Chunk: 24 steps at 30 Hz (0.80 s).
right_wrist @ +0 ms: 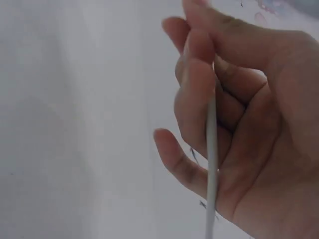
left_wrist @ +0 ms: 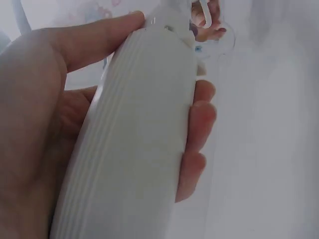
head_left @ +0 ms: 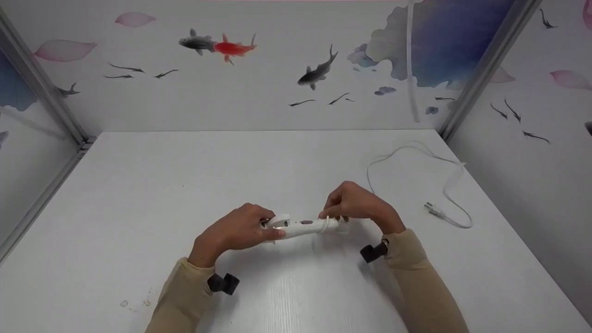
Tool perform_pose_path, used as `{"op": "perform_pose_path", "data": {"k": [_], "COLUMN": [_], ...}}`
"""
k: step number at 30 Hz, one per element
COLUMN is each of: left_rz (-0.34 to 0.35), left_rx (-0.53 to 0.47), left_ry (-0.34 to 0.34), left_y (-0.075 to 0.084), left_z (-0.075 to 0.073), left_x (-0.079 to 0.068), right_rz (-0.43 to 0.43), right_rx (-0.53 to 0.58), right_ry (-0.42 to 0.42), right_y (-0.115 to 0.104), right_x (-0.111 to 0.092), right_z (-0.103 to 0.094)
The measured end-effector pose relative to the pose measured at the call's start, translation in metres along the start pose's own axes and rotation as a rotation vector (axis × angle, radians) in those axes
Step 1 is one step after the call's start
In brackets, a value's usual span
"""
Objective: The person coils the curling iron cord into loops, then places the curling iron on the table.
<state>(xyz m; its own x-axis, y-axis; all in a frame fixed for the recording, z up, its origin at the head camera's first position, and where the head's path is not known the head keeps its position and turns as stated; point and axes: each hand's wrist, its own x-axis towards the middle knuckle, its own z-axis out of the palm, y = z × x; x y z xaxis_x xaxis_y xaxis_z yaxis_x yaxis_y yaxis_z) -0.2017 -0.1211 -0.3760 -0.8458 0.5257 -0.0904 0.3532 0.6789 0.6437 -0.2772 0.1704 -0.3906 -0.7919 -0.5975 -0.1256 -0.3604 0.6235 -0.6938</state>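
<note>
Across the middle of the head view lies a long white handheld appliance (head_left: 298,228) with a grey oval button on its side; its exact kind I cannot tell. My left hand (head_left: 240,226) grips its left end, thumb along one side. Up close in the left wrist view, the white body (left_wrist: 134,134) shows fine lengthwise ridges, with fingers curled round the far side. At the other end, my right hand (head_left: 354,201) pinches a white cord (right_wrist: 212,164), which runs along the palm in the right wrist view. A loop of cord (head_left: 326,224) goes around the appliance's right end.
To the right on the white table (head_left: 185,175), the cord trails in a loose curve and ends in a white plug (head_left: 434,210). Behind stands a white wall (head_left: 259,101) with painted fish. A metal post (head_left: 490,69) rises at the back right corner.
</note>
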Motion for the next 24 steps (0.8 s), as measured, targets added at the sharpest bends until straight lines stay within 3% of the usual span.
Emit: {"op": "perform_pose_path", "data": {"k": [6, 13, 17, 24], "left_rz": [-0.103, -0.186, -0.235, -0.254], "left_rx": [0.064, 0.113, 0.132, 0.145], "left_ry": [0.07, 0.106, 0.118, 0.153], "left_y": [0.002, 0.003, -0.001, -0.006], "left_z": [0.004, 0.008, 0.007, -0.003], "left_x": [0.002, 0.007, 0.007, 0.003], "right_rz": [0.071, 0.054, 0.003, -0.126], "right_rx": [-0.007, -0.026, -0.02, 0.003], "right_ry": [0.162, 0.178, 0.094, -0.168], "right_y": [-0.021, -0.042, -0.049, -0.043], "right_x": [-0.004, -0.009, -0.014, -0.015], "right_z": [0.001, 0.005, 0.005, 0.003]}}
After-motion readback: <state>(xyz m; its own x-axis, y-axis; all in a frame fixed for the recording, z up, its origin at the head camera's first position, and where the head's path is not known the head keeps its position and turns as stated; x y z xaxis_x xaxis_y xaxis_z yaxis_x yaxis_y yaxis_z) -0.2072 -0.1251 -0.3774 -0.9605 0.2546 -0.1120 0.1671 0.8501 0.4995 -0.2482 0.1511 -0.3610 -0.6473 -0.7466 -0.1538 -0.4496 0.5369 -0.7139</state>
